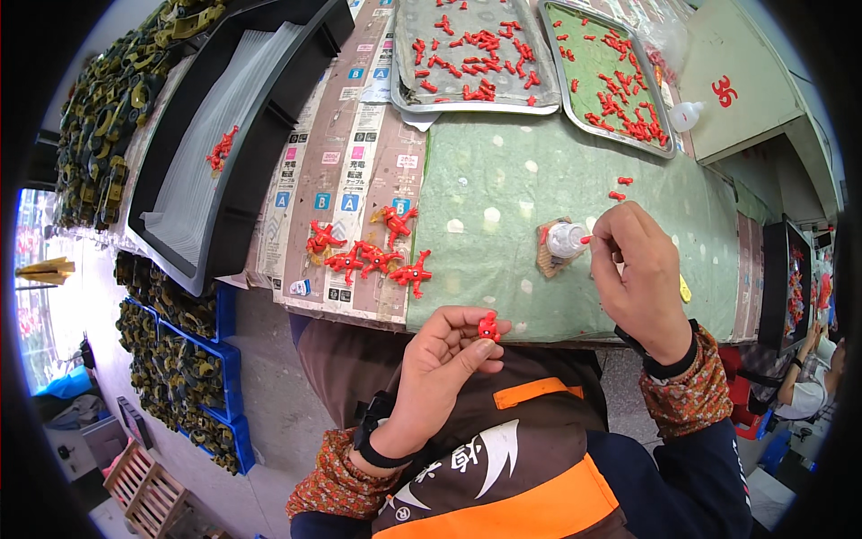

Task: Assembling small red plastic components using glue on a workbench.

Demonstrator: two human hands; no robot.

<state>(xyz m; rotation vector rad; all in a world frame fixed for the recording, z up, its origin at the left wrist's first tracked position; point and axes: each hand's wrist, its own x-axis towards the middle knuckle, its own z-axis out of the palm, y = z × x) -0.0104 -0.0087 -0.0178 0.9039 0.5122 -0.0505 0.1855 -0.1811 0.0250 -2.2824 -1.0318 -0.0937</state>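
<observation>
Between the thumb and fingers of my left hand [433, 370], near the table's front edge, is a small red toy figure [488, 327]. My right hand [639, 269] is closed in a pinch on a tiny red toy part [585, 240]. That part is at the side of a small whitish jar [565, 239], and I cannot tell whether they touch. The jar sits on a tan cardboard piece [544, 255] on the green cloth [503, 180]. Two loose red parts [618, 195] lie beyond my right hand. Left of the cloth, several red toy figures [377, 259] are grouped together.
Two metal trays [476, 110] of red parts stand at the back. A black bin [256, 180] with white sheets and a red figure is at the left. A white squeeze bottle [685, 116] is beside a pale cabinet [741, 81]. Blue crates [235, 395] stand lower left. Another person [808, 391] is far right.
</observation>
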